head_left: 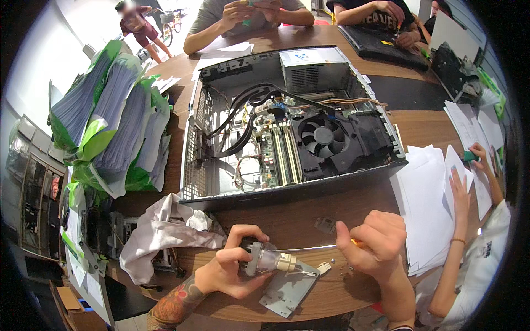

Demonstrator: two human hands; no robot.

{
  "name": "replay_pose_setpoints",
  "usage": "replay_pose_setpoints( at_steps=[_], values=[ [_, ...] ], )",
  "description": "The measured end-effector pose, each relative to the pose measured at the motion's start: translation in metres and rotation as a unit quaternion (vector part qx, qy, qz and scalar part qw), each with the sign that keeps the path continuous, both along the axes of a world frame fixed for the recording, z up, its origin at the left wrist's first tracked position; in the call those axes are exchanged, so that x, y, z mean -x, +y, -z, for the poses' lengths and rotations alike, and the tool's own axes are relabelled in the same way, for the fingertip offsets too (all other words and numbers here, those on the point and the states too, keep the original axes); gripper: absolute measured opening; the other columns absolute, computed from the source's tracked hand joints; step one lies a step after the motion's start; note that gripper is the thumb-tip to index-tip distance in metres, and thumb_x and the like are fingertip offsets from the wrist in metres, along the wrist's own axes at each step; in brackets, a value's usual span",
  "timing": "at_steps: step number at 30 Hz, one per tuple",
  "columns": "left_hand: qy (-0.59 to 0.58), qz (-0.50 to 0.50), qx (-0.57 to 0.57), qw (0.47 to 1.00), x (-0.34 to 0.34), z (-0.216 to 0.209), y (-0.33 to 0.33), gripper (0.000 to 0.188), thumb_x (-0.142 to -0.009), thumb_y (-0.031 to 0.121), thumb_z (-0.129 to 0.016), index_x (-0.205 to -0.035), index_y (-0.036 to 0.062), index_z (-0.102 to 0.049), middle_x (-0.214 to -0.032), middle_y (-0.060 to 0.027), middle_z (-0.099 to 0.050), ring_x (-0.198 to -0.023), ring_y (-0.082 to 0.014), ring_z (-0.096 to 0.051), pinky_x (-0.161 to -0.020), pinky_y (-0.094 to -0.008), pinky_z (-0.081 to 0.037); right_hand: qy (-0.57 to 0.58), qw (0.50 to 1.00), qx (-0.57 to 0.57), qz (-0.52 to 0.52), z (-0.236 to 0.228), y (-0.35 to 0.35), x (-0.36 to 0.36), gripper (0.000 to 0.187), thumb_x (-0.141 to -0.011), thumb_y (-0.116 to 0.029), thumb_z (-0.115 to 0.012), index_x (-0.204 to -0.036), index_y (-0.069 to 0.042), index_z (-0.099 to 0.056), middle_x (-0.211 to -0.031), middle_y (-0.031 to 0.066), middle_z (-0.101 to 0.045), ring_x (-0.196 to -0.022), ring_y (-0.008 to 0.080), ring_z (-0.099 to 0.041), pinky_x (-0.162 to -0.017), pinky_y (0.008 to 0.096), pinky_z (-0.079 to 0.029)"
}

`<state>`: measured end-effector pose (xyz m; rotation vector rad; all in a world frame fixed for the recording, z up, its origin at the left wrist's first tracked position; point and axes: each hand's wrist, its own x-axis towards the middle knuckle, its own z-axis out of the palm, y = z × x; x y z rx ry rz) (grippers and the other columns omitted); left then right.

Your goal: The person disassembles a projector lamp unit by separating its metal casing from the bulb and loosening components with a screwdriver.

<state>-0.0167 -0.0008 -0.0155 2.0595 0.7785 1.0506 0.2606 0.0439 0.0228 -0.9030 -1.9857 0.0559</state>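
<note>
My left hand (pixel 231 267) grips a small clear plastic bottle (pixel 269 258) with a tan nozzle, its tip lying over a grey metal bracket plate (pixel 287 291) on the wooden table. My right hand (pixel 374 241) is closed on a screwdriver (pixel 309 249) whose thin shaft points left toward the bottle. A small white clip (pixel 324 267) lies between the hands. Beyond them sits an open desktop computer case (pixel 287 118) with a black fan (pixel 321 136), cables and a grey power supply.
A crumpled white cloth (pixel 165 229) lies left of my left hand. Stacks of paper in green wrapping (pixel 110 118) stand at the left. Loose white sheets (pixel 428 204) lie at the right under another person's hand (pixel 461 190). Other people sit at the far side.
</note>
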Motion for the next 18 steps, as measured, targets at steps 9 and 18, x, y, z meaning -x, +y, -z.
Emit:
replay_pose_setpoints(
  at_steps=[9,18],
  values=[
    [-0.035,-0.001,-0.031,0.999,-0.0019,0.0033,-0.0050,0.069,-0.062,0.000,-0.083,-0.111,0.0180,-0.038,-0.115,-0.0236,-0.041,-0.103,-0.0417,-0.058,-0.084,-0.0512,-0.053,-0.007,1.000,-0.001,-0.017,0.0007,-0.0008,0.0005,0.041,-0.065,-0.004,-0.081,-0.053,-0.011,-0.043,-0.050,0.0009,-0.036,-0.040,0.0179,-0.036,-0.039,0.0316,-0.026],
    [-0.019,0.009,-0.036,0.999,-0.0025,0.0007,-0.0042,0.068,-0.061,-0.002,-0.083,-0.108,0.0158,-0.038,-0.113,-0.0236,-0.042,-0.102,-0.0424,-0.059,-0.083,-0.0513,-0.054,-0.005,1.000,0.002,-0.016,0.0019,-0.0005,0.0009,0.040,-0.064,-0.004,-0.082,-0.053,-0.011,-0.044,-0.050,0.0009,-0.036,-0.040,0.0181,-0.036,-0.039,0.0316,-0.026]
  ],
)
